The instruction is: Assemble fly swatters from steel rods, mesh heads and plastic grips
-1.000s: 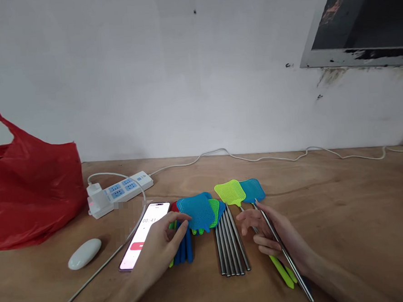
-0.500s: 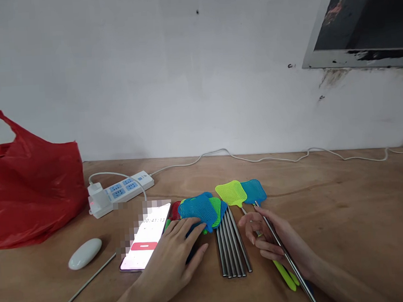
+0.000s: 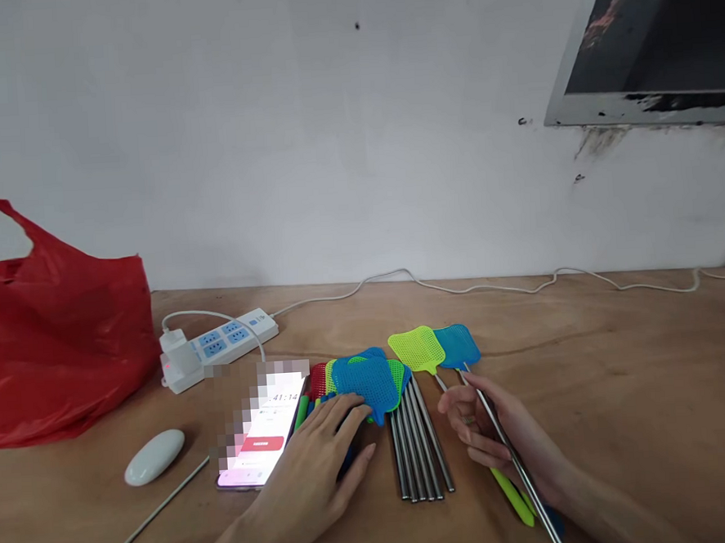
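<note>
My left hand [image 3: 322, 462] lies flat with fingers spread on a pile of small fly swatter heads [image 3: 366, 378], blue on top, green and red beneath, with coloured handles under my fingers. My right hand [image 3: 501, 439] is curled around a thin metal rod [image 3: 514, 459] that runs toward me. Several loose metal rods [image 3: 417, 444] lie side by side between my hands. Two assembled swatters, a yellow-green one [image 3: 416, 348] and a blue one [image 3: 458, 344], lie under my right hand with their heads pointing away.
A lit phone [image 3: 262, 429] showing a timer lies left of the pile. A white power strip [image 3: 216, 343] with a cable, a white oval object [image 3: 154, 456] and a red plastic bag [image 3: 52, 323] sit at the left. A thin rod lies at the front left edge.
My left hand went from gripping the coloured handles to lying flat over the pile, and the blue head shifted slightly right. My right hand closed more tightly on its rod.
</note>
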Available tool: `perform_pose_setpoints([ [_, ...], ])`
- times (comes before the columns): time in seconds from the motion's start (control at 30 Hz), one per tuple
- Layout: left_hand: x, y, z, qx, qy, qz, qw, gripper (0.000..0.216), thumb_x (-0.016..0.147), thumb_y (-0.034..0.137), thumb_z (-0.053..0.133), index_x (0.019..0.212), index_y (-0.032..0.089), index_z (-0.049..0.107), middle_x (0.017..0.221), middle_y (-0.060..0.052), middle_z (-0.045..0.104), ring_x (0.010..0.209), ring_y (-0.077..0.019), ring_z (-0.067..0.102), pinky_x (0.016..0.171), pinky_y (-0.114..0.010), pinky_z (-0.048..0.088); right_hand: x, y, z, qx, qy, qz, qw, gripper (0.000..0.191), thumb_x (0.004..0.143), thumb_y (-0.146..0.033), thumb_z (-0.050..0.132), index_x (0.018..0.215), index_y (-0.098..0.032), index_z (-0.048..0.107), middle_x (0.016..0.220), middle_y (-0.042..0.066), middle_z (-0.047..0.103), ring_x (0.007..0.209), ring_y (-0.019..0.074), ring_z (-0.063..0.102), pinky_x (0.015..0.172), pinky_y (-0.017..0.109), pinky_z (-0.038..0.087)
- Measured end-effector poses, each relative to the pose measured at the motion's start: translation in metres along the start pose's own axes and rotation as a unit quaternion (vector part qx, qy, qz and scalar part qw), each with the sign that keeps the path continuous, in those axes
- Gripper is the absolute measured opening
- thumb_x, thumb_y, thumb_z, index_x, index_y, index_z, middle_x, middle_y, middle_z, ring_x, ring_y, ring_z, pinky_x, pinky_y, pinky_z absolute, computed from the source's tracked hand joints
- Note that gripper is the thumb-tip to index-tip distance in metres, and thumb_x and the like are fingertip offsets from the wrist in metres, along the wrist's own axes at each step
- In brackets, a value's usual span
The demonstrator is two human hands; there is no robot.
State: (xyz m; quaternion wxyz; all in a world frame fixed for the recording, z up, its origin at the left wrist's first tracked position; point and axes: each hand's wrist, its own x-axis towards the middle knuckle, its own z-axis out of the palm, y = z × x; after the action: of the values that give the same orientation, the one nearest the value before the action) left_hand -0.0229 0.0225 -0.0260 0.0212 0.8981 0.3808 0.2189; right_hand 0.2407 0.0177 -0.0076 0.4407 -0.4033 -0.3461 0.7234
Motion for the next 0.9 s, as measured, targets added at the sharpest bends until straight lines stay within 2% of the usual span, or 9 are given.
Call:
perform_pose_setpoints([
  [0.17, -0.001, -0.002, 0.000, 0.007, -0.013, 0.012, 1.000, 0.049, 0.099, 0.028, 0.051, 0.148, 0.025, 0.043, 0.147, -0.011, 0.054, 0.133, -0.0319, 0.052, 0.106, -0.055, 0.048, 0.001, 0.000, -0.002, 0.011, 0.096, -0.070, 0.993, 0.045, 0.077, -0.057, 0.067, 0.060, -0.015, 0.066, 0.051, -0.001, 0.051, 0.040, 0.0052, 0.040, 0.038, 0.017, 0.029],
  [0.33, 0.000, -0.004, 0.000, -0.001, -0.012, 0.017, 1.000, 0.049, 0.099, 0.030, 0.053, 0.147, 0.026, 0.046, 0.146, -0.009, 0.056, 0.135, -0.0318, 0.051, 0.108, -0.056, 0.046, 0.002, 0.000, -0.004, 0.014, 0.089, -0.088, 0.992, 0.048, 0.072, -0.065, 0.070, 0.065, -0.019, 0.062, 0.054, -0.003, 0.053, 0.036, 0.0039, 0.030, 0.032, 0.016, 0.018],
  [0.47, 0.000, -0.003, -0.001, -0.009, -0.007, 0.016, 1.000, 0.045, 0.099, 0.031, 0.053, 0.143, 0.024, 0.049, 0.144, -0.010, 0.057, 0.134, -0.0319, 0.051, 0.109, -0.056, 0.045, 0.002, 0.001, -0.003, 0.039, 0.111, -0.111, 0.987, 0.047, 0.068, -0.064, 0.077, 0.065, -0.019, 0.062, 0.060, -0.002, 0.060, 0.041, 0.0068, 0.046, 0.036, 0.017, 0.034],
  [0.6, -0.001, 0.002, -0.006, -0.040, -0.002, 0.018, 0.999, 0.042, 0.099, 0.028, 0.052, 0.141, 0.025, 0.048, 0.141, -0.009, 0.058, 0.131, -0.0291, 0.053, 0.109, -0.051, 0.045, 0.001, -0.001, 0.002, 0.034, 0.091, -0.115, 0.989, 0.041, 0.067, -0.058, 0.082, 0.069, -0.019, 0.068, 0.073, 0.003, 0.069, 0.062, 0.0145, 0.064, 0.053, 0.022, 0.050],
  [0.73, 0.000, 0.008, -0.011, -0.083, 0.008, 0.025, 0.996, 0.028, 0.099, 0.027, 0.053, 0.126, 0.023, 0.057, 0.126, -0.009, 0.065, 0.119, -0.0266, 0.059, 0.102, -0.043, 0.050, -0.002, 0.001, 0.006, 0.014, 0.046, -0.111, 0.993, 0.037, 0.074, -0.054, 0.079, 0.079, -0.017, 0.074, 0.088, 0.008, 0.075, 0.077, 0.0183, 0.070, 0.065, 0.025, 0.053],
  [0.9, 0.002, 0.011, -0.013, -0.135, 0.044, 0.007, 0.990, 0.013, 0.100, 0.030, 0.050, 0.101, 0.021, 0.060, 0.097, -0.007, 0.068, 0.090, -0.0238, 0.062, 0.079, -0.036, 0.051, -0.005, 0.005, 0.007, 0.001, -0.019, -0.105, 0.994, 0.035, 0.080, -0.053, 0.075, 0.083, -0.018, 0.075, 0.093, 0.010, 0.077, 0.080, 0.0191, 0.072, 0.067, 0.026, 0.053],
])
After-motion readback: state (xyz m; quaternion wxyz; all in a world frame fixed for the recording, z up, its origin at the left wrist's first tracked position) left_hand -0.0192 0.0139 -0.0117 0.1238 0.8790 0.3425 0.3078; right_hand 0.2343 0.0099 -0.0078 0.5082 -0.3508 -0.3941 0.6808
